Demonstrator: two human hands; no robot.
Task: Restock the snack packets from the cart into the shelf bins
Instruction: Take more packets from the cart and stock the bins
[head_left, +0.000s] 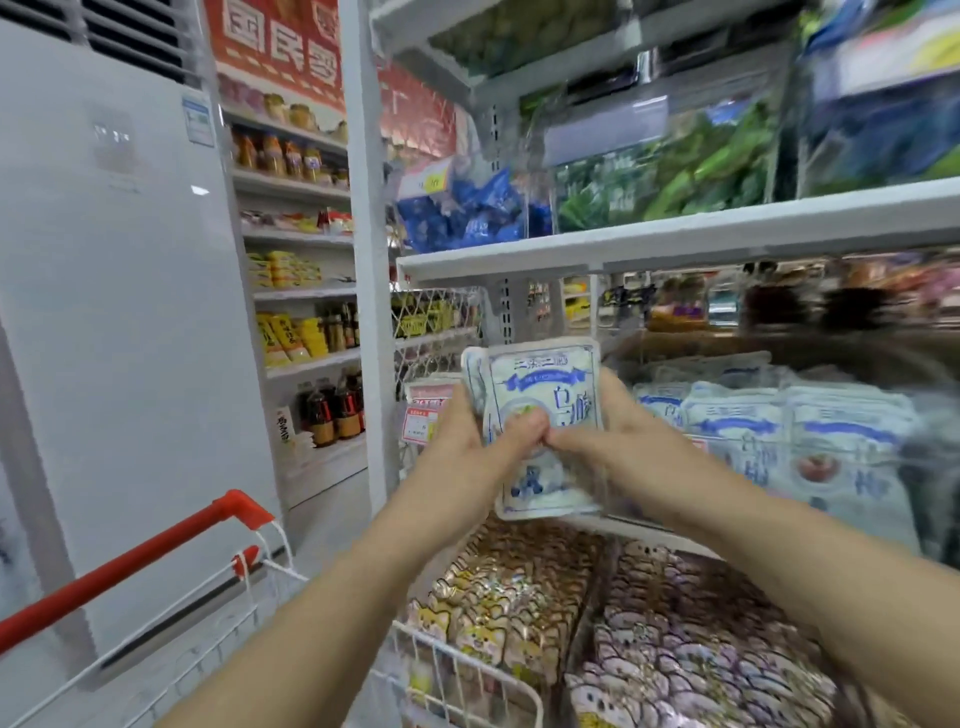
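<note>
Two grips: my left hand (464, 435) and right hand (615, 431) both pinch the white-blue packets (543, 382), frame centre.
Shelved packets (737, 422): same design, right of centre.
Cart (130, 565): lower left.

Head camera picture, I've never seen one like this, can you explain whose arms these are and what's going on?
There is no machine here. A person wears a wide-angle camera on the head, so you look forward and down along their own arms. The left hand and right hand together grip a small stack of white-and-blue snack packets, held up beside matching packets stocked to the right. Lower down lie cartoon-printed packets. At lower left is the red-handled cart.
</note>
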